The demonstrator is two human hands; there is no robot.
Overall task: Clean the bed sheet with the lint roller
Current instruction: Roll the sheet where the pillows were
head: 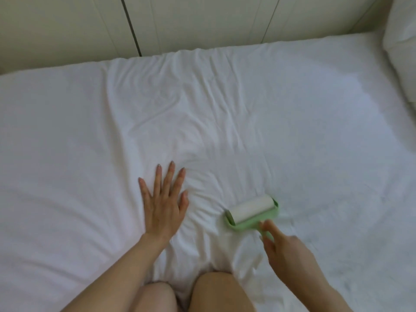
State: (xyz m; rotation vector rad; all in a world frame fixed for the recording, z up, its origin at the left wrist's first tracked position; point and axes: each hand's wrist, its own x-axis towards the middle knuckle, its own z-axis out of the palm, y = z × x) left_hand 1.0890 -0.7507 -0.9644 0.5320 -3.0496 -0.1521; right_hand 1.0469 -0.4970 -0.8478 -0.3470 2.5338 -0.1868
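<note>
A white bed sheet (247, 113) covers the mattress, wrinkled in the middle and towards me. The lint roller (253, 209), a white roll in a light green frame, lies with its roll on the sheet at the lower centre right. My right hand (284, 249) grips its green handle from below right, index finger stretched along it. My left hand (165, 203) presses flat on the sheet to the left of the roller, fingers spread, apart from it.
My two bare knees (193, 293) rest on the sheet at the bottom centre. A pale panelled wall (180, 23) runs along the bed's far edge. A white pillow (403, 46) lies at the top right corner.
</note>
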